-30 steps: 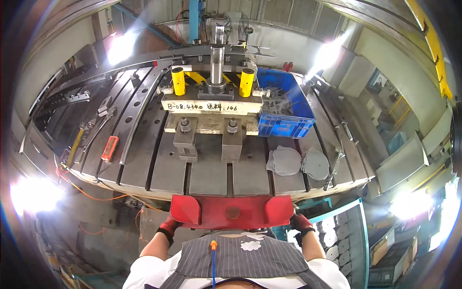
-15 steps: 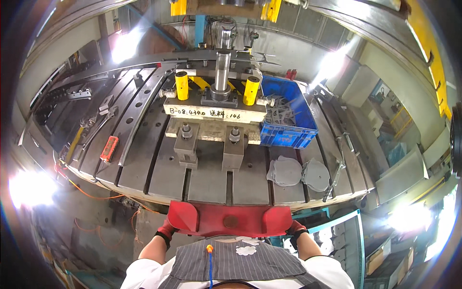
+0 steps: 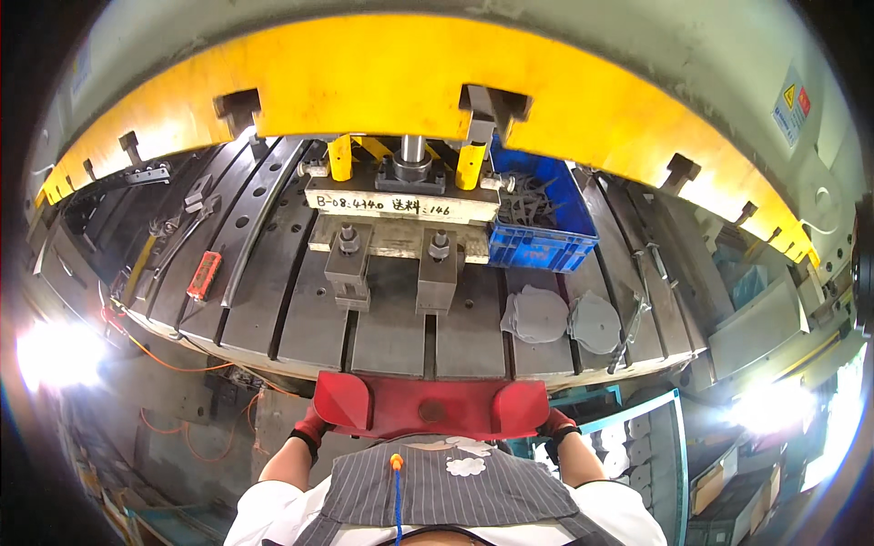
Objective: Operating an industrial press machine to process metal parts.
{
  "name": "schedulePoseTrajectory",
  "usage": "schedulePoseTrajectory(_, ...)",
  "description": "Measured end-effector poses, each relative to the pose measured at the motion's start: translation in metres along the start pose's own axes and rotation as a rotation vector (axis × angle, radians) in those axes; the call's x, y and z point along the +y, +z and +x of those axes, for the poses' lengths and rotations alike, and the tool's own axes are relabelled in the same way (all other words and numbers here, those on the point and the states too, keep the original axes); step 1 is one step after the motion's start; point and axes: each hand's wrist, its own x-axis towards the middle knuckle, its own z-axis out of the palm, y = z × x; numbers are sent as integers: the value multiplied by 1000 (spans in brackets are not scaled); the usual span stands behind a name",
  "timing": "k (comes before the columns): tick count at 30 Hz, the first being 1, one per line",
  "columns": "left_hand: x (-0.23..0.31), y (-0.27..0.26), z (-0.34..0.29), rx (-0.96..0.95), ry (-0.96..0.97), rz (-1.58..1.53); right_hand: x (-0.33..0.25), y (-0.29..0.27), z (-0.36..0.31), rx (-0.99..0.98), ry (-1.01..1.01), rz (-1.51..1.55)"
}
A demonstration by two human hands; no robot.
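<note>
A red two-hand control console [image 3: 435, 406] with raised side guards stands in front of me. My left hand [image 3: 312, 425], in a red glove, is at its left end. My right hand [image 3: 556, 423], also gloved in red, is at the right end. Both hands reach in beside the guards, which hide their fingers. Beyond the console, a die set [image 3: 405, 206] with yellow posts is clamped on the slotted press bed [image 3: 390, 348]. The broad yellow press slide [image 3: 364, 77] hangs low over the die and covers its upper part.
A blue crate [image 3: 543, 250] of metal scrap stands right of the die. Two stacks of flat grey metal blanks [image 3: 535, 315] lie on the bed nearby. At the left are an orange-red box [image 3: 205, 276] and loose tools. A light-blue frame [image 3: 681, 455] stands at lower right.
The yellow press slide has come down into view over the die, hiding the upper guide column and background. Both hands stay at the console ends. The view has shifted slightly.
</note>
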Motion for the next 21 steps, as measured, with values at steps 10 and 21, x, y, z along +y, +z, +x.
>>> schedulePoseTrajectory(10, -11, 10, 7, 63, 85, -89, 9, 17, -22, -39, 310, 554)
schedulePoseTrajectory(21, 53, 21, -21, 561, 230, -322, -66, -74, -126, 1204, 743, 1863)
